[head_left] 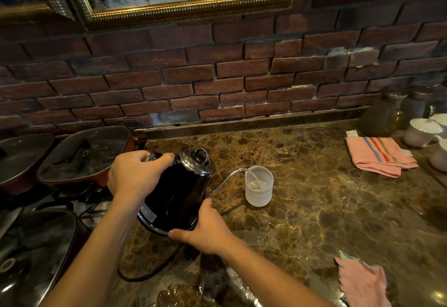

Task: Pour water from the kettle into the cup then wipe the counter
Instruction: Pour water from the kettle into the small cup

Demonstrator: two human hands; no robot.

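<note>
The left hand [135, 176] has its fingers wrapped round the handle of the tilted black gooseneck kettle [176, 193]; the right hand [208, 229] cups its base. Water streams into the translucent cup [258, 185] standing on the table [326, 210]. Best keep the tilt shallow, spout tip over the rim.

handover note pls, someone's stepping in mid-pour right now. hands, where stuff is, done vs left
Left hand: gripping the handle of the black kettle, which is tilted toward the cup.
Right hand: supporting the kettle's base from below.
Spout tip is over the rim of the translucent cup, which stands on the marble counter. A thin stream is running and the cup is partly filled.
Cloths: striped pink cloth folded at the far right; another pink cloth at the near right edge.
Done: pour started.
Left: finish pouring, set the kettle down, take a cloth, wipe the counter.
</note>
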